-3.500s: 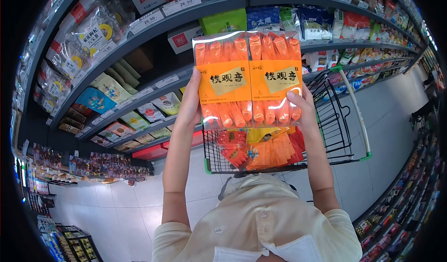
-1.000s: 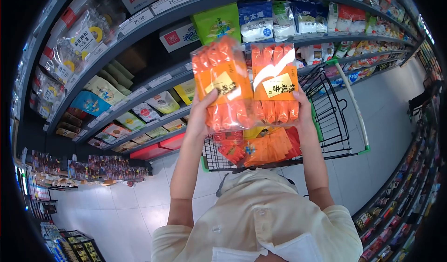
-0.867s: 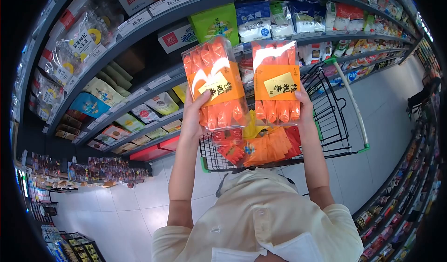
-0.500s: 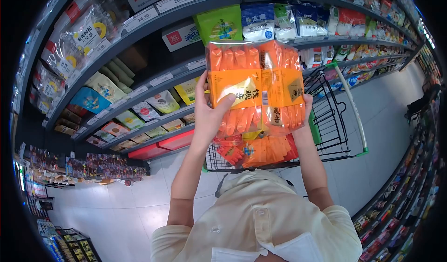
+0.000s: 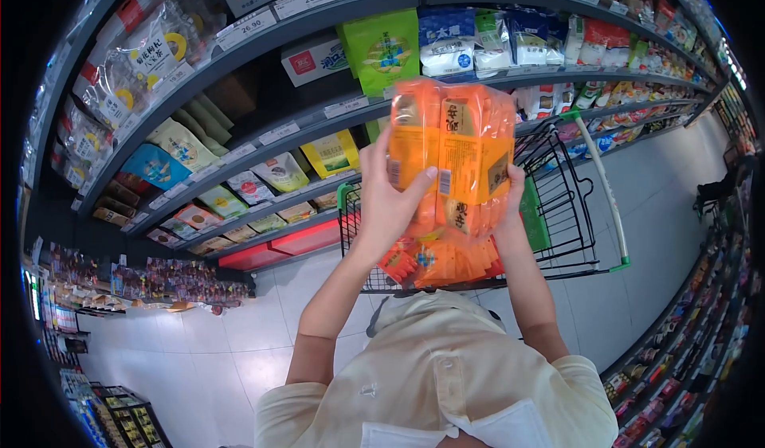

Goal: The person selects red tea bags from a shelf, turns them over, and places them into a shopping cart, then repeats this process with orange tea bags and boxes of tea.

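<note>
A clear bag of orange packets (image 5: pixel 458 161) is upright between my two hands, in front of the shelves and above the shopping cart. My left hand (image 5: pixel 394 197) grips its left side, thumb across the front. On the right side, my right hand (image 5: pixel 512 197) is closed round the edge, its fingers partly hidden behind the bag. Below the bag, more orange packets (image 5: pixel 454 263) and a small red pack (image 5: pixel 397 263) lie in the cart. A green pouch (image 5: pixel 382 50) stands on the shelf just behind the bag's upper left.
The wire shopping cart (image 5: pixel 566 209) has a pale handle (image 5: pixel 604 181) on the right. Curved shelves (image 5: pixel 319 121) with bags and price tags run across the top and left. Another stocked shelf (image 5: pixel 693 328) lines the right side. Tiled floor (image 5: pixel 239 320) shows at lower left.
The bag has shifted slightly right and turned, so its left part looks narrower. My left hand has moved right with it, and a yellow pouch on the shelf is now more visible.
</note>
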Demonstrator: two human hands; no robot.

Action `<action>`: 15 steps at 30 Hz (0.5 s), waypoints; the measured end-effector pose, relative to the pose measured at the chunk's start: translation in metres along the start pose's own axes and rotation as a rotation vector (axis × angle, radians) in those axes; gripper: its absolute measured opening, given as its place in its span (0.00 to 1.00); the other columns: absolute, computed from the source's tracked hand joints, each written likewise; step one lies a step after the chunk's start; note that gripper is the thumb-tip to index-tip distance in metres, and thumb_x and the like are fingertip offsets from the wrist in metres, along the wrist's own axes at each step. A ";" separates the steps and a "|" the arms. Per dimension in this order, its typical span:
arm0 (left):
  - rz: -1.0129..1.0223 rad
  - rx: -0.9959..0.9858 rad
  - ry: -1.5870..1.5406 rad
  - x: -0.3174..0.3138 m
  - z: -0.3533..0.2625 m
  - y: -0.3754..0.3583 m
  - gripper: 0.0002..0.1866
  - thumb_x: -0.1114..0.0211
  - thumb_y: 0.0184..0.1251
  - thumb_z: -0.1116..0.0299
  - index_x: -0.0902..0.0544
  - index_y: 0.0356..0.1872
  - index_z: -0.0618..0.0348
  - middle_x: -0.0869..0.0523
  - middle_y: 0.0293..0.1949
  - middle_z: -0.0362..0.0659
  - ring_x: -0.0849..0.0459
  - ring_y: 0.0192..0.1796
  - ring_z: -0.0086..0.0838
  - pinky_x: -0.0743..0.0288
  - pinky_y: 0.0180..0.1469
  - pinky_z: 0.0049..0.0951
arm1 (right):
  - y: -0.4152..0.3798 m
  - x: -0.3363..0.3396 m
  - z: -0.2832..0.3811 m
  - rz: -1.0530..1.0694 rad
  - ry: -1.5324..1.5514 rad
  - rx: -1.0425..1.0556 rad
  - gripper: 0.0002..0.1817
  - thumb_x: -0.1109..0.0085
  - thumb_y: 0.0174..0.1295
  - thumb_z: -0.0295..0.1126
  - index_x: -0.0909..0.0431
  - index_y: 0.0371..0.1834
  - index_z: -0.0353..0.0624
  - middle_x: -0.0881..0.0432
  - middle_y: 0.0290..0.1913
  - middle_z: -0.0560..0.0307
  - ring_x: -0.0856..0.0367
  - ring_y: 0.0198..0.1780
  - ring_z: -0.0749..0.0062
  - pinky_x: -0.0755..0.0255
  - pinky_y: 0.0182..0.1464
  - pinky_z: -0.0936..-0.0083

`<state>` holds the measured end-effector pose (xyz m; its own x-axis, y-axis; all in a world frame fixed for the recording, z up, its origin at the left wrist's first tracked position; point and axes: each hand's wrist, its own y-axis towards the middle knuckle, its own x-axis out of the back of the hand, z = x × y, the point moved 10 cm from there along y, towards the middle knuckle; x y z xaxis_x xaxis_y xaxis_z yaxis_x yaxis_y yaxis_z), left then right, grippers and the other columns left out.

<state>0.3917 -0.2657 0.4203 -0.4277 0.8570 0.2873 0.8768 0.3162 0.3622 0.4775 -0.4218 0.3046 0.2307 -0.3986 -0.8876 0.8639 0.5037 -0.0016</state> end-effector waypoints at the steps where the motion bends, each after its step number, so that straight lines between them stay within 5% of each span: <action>1: 0.023 -0.010 -0.012 -0.006 -0.002 -0.002 0.36 0.35 0.52 0.71 0.43 0.62 0.62 0.37 0.52 0.48 0.30 0.53 0.34 0.29 0.50 0.29 | -0.003 0.001 0.001 -0.088 -0.109 0.014 0.27 0.55 0.55 0.48 0.30 0.51 0.39 0.24 0.48 0.52 0.23 0.46 0.65 0.29 0.50 0.68; 3: 0.050 -0.063 0.015 -0.012 -0.010 -0.007 0.36 0.35 0.53 0.71 0.44 0.63 0.61 0.39 0.54 0.46 0.30 0.54 0.34 0.27 0.49 0.29 | -0.005 -0.008 0.000 -0.066 -0.197 0.003 0.26 0.59 0.59 0.49 0.30 0.50 0.41 0.23 0.46 0.55 0.23 0.45 0.70 0.29 0.48 0.73; 9: 0.051 -0.198 0.176 -0.020 -0.045 -0.030 0.47 0.28 0.44 0.64 0.48 0.64 0.61 0.44 0.55 0.50 0.41 0.60 0.41 0.43 0.60 0.38 | -0.003 0.005 -0.011 -0.046 -0.145 -0.046 0.25 0.61 0.59 0.51 0.28 0.45 0.41 0.23 0.46 0.54 0.23 0.45 0.71 0.28 0.47 0.74; 15: 0.031 -0.172 0.217 -0.023 -0.045 -0.041 0.54 0.24 0.39 0.62 0.53 0.64 0.63 0.47 0.55 0.56 0.46 0.59 0.46 0.44 0.59 0.41 | 0.009 0.009 -0.018 0.124 -0.026 -0.099 0.24 0.59 0.56 0.48 0.27 0.43 0.37 0.22 0.44 0.51 0.22 0.43 0.68 0.26 0.44 0.73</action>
<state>0.3560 -0.3167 0.4382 -0.4543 0.7523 0.4771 0.8480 0.2012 0.4903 0.4794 -0.4067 0.2882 0.3456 -0.3477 -0.8716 0.7798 0.6231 0.0607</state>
